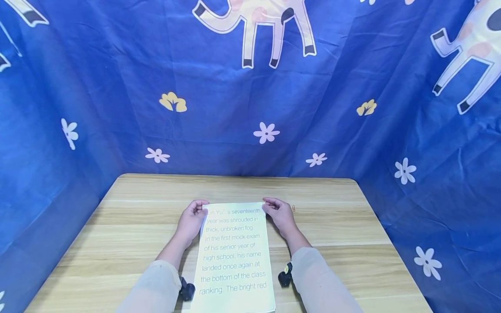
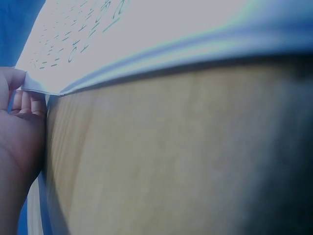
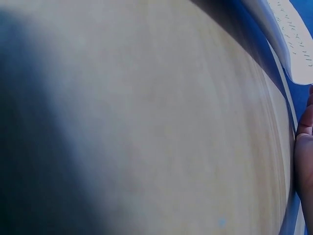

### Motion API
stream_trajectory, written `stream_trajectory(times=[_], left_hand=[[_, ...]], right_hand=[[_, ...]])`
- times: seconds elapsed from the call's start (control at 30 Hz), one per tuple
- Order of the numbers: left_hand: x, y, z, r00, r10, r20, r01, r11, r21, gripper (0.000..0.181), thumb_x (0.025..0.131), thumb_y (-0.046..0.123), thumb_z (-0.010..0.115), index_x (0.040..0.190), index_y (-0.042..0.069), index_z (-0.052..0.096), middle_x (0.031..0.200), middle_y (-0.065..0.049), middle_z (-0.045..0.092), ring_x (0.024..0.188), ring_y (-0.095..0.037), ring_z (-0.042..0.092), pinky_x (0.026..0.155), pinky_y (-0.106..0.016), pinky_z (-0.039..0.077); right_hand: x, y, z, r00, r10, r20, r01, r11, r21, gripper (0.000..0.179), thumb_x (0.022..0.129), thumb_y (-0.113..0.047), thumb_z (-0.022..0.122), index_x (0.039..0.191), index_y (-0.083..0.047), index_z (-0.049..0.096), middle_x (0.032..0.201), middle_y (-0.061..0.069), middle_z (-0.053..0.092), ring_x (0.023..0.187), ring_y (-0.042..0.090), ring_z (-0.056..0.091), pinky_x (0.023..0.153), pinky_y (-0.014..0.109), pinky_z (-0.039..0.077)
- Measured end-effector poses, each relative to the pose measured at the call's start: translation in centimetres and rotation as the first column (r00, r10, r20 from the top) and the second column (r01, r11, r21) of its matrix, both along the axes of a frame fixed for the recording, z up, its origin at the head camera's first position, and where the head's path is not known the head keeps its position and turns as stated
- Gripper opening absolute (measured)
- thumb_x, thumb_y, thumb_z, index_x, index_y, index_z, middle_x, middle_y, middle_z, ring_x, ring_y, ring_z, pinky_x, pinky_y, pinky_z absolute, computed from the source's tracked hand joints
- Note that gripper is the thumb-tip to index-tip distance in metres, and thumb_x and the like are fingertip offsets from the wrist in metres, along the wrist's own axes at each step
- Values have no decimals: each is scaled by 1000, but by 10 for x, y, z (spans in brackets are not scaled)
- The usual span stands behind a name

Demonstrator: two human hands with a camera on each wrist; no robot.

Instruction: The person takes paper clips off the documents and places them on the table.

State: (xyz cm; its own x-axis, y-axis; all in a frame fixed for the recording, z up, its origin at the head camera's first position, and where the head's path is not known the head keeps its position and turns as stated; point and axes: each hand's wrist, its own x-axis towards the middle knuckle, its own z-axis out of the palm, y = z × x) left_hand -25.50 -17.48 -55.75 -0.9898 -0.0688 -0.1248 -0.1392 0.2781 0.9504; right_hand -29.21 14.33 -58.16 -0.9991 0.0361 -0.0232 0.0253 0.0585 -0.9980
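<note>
A stack of printed paper sheets [image 1: 235, 261] lies lengthwise in front of me, large text facing up. My left hand [image 1: 192, 221] pinches its top left corner between thumb and fingers. In the left wrist view the thumb lies over the paper [image 2: 146, 34] and the fingers are beneath it. At the top right corner, my right hand [image 1: 279, 215] pinches the sheets; something tiny and orange shows at its fingertips, too small to identify. The right wrist view catches only part of that hand [image 3: 305, 161] below the paper's corner [image 3: 298, 63].
An orange paper clip [image 1: 293, 208] lies on the wooden table [image 1: 336, 226], just right of my right hand. Blue patterned cloth [image 1: 219, 130] hangs behind the table and along both sides. A black wrist device [image 1: 187, 290] sits at each sleeve, beside the paper.
</note>
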Motion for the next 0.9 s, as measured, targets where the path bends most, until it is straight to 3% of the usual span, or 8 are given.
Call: stream_trajectory(times=[0.5,0.9], left_hand=[[-1,1,-3,1000,-1,0,1,1000,-1,36,111,16,55,146,15,59,125,-3,57,110,-16,55,96,-23,48],[0,0,-1,1000,0,-2,0,1000,0,38,111,17,55,148,15,57,127,-3,57,110,-16,55,95,-23,48]], right_hand=[[1,2,1,1000,-22,21,23,999,-31,34,96,-10,80,128,-1,77,106,1,80,92,5,70,83,15,59],[-1,0,8,1000,1,5,-1,999,32,33,94,-9,81,126,-1,78,106,5,80,91,5,67,80,14,58]])
